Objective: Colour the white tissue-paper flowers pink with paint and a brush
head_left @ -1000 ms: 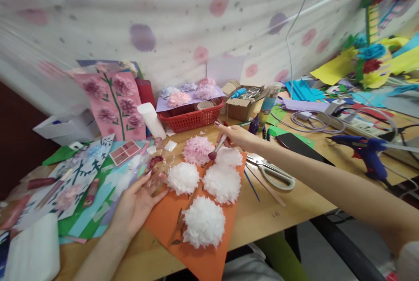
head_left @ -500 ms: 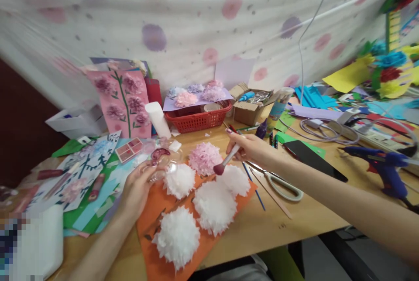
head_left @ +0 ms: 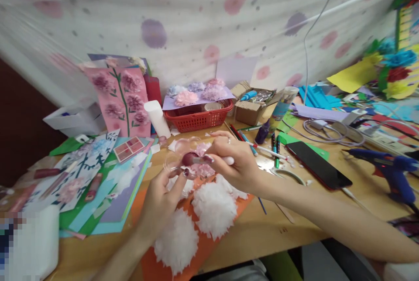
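Right, here's my wooden bench (head_left: 242,228), cluttered almost end to end, with a white plastic sheet (head_left: 193,15) printed in pink and purple spots hanging behind its far edge. Along that edge I've got a pink flower picture (head_left: 122,106), a red basket (head_left: 198,120) and a cardboard box (head_left: 248,111); toward the right end lie a black phone (head_left: 317,164) and a blue glue gun (head_left: 389,165). The orange card (head_left: 209,246) sits at the middle of the near edge, with white flowers (head_left: 214,207) on it and a pink flower (head_left: 204,168) by its far end, partly behind my fingers. Now, what's changed: half a second ago the brush (head_left: 189,159) was over the flowers, and now my right hand (head_left: 234,156) has swung it left, its dark pink bristles at the clear case (head_left: 183,145). My right fingers are closed round the handle; my left hand (head_left: 163,196) pinches the case's near rim between thumb and fingers, above the card's far left part. The pink flower is more covered than before.
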The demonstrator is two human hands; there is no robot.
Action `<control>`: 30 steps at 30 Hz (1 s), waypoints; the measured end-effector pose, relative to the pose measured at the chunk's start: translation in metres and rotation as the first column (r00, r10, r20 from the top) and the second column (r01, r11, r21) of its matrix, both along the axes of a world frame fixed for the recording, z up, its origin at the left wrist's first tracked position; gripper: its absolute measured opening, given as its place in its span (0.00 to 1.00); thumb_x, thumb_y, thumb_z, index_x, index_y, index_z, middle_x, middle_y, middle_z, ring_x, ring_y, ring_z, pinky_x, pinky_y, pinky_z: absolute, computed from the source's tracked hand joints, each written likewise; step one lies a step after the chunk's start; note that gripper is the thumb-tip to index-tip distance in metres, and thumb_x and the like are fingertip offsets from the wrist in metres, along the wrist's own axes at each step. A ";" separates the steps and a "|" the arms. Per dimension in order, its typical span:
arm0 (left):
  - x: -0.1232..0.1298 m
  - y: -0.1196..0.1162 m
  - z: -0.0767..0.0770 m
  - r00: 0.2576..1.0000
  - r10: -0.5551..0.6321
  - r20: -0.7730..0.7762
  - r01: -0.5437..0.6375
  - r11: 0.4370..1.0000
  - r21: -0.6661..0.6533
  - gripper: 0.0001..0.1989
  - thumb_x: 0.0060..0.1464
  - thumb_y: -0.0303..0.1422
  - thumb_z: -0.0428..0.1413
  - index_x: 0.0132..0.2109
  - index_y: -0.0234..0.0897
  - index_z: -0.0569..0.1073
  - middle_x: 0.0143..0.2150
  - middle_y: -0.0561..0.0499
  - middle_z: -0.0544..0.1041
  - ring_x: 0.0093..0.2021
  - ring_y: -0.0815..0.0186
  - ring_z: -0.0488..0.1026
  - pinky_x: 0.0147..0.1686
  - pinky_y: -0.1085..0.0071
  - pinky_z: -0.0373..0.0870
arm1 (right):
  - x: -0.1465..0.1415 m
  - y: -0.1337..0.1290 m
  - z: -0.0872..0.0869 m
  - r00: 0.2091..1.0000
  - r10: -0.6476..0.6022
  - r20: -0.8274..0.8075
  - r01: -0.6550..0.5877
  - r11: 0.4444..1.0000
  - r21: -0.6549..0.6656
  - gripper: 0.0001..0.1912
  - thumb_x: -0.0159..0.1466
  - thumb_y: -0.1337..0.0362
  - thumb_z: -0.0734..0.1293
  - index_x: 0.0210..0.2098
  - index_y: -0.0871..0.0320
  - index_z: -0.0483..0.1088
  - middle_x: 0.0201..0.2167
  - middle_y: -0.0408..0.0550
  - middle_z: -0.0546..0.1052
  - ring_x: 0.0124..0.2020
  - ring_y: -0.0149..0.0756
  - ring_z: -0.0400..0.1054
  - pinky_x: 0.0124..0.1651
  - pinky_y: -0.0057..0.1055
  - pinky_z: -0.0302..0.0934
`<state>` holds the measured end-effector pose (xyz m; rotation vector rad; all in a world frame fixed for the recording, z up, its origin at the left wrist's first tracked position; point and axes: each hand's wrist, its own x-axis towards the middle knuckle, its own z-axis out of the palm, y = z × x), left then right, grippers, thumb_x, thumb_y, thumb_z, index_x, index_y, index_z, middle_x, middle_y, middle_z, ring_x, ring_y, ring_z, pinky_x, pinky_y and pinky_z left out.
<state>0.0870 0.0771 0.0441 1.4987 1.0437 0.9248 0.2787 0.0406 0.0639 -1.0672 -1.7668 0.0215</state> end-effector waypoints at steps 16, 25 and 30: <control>-0.035 0.040 -0.046 0.878 0.358 0.319 -0.210 0.886 -0.414 0.04 0.49 0.25 0.59 0.30 0.40 0.77 0.30 0.57 0.81 0.32 0.71 0.77 0.35 0.78 0.76 | 0.086 0.007 -0.056 0.728 -0.463 -0.505 0.035 0.761 -0.648 0.21 0.65 0.48 0.65 0.29 0.60 0.75 0.16 0.39 0.69 0.12 0.24 0.57 0.14 0.23 0.50; -0.036 0.039 -0.058 0.858 0.444 0.258 -0.286 0.830 -0.479 0.08 0.48 0.22 0.56 0.26 0.37 0.76 0.30 0.53 0.81 0.34 0.71 0.77 0.35 0.82 0.77 | 0.088 0.013 -0.071 0.747 -0.427 -0.510 -0.120 0.667 -0.735 0.23 0.69 0.50 0.64 0.28 0.61 0.75 0.12 0.37 0.67 0.10 0.22 0.58 0.12 0.18 0.52; -0.036 0.042 -0.061 0.854 0.462 0.240 -0.319 0.829 -0.460 0.08 0.48 0.22 0.55 0.27 0.36 0.77 0.29 0.53 0.81 0.33 0.72 0.77 0.35 0.83 0.76 | 0.085 0.017 -0.068 0.753 -0.383 -0.536 -0.236 0.602 -0.763 0.22 0.64 0.50 0.70 0.25 0.62 0.76 0.11 0.40 0.70 0.11 0.24 0.61 0.14 0.20 0.59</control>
